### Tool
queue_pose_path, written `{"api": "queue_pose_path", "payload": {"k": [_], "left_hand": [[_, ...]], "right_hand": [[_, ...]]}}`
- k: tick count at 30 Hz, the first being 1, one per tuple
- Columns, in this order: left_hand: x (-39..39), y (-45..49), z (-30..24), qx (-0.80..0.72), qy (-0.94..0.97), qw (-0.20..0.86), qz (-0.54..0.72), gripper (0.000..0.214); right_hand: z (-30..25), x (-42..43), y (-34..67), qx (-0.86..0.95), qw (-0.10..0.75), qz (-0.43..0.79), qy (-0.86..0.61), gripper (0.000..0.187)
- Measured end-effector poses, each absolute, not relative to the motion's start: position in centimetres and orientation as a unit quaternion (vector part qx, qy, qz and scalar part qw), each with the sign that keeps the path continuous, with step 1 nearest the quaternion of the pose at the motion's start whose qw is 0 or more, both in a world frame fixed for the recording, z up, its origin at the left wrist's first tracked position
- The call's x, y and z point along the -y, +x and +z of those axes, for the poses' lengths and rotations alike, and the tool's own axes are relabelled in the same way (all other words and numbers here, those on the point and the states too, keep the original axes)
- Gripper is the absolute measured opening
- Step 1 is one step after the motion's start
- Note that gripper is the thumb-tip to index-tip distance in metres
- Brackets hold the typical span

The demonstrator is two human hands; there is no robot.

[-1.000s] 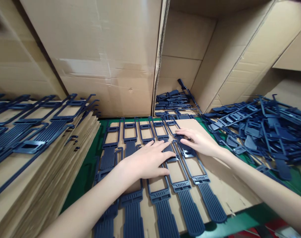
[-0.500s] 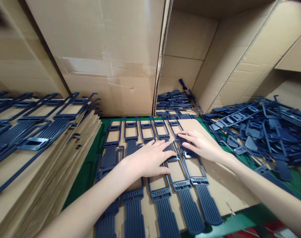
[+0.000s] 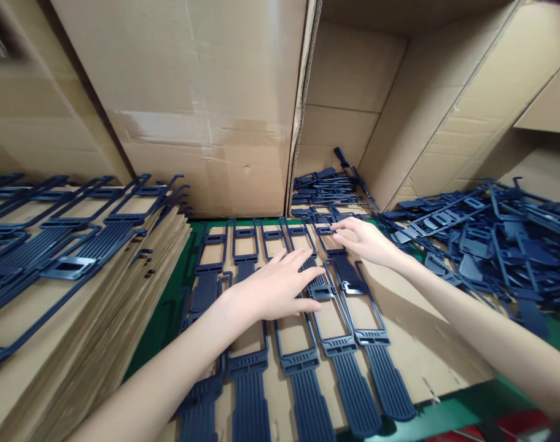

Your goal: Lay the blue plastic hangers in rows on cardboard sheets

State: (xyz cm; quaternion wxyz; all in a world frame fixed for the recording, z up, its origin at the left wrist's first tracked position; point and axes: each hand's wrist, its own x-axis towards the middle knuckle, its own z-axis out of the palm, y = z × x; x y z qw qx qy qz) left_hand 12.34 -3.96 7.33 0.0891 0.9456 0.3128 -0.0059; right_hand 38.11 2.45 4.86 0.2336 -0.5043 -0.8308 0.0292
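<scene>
Dark blue plastic pieces, each with an open rectangular frame and a ribbed flat tongue (image 3: 390, 380), lie in two rows on a cardboard sheet (image 3: 418, 344). My left hand (image 3: 282, 285) is spread palm down over the middle pieces, fingers apart, covering parts of them. Whether it presses on them I cannot tell. My right hand (image 3: 365, 239) is at the upper right corner of the far-row frame (image 3: 330, 242) on the right end. Its thumb and forefinger are apart, with the fingertips at the frame's edge. Small clips (image 3: 323, 291) cross the near frames.
On the left stands a stack of cardboard sheets (image 3: 137, 319) with more blue pieces on top. A tangled heap of blue pieces (image 3: 501, 245) lies at the right. Behind are large cardboard boxes (image 3: 206, 110), one open with pieces inside. A green tabletop (image 3: 478, 402) shows around the sheet.
My right hand has moved up and away, from the ribbed part of the far right piece to its frame's upper corner. My left hand has barely shifted.
</scene>
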Motion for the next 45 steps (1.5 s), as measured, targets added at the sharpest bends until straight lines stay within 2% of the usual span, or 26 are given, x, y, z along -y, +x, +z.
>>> {"api": "queue_pose_path", "payload": {"k": [4,9,36,45], "left_hand": [[3.2,12.2,6.4,-0.346,0.935,0.081,0.005,0.070],[3.1,12.2,6.0,-0.360,0.928,0.094,-0.028,0.069],[3.1,12.4,6.3,-0.359,0.928,0.097,-0.029,0.066],[3.2,12.2,6.4,-0.359,0.928,0.089,-0.036,0.065]], "right_hand": [[5.2,-3.8,35.8,0.814,0.201,0.005,-0.545,0.022],[4.0,-4.9,34.0,0.799,0.173,-0.069,-0.571,0.024],[1.7,-6.8,33.5,0.769,0.288,-0.017,-0.571,0.017],[3.3,-9.0,37.2,0.767,0.299,-0.008,-0.567,0.025]]}}
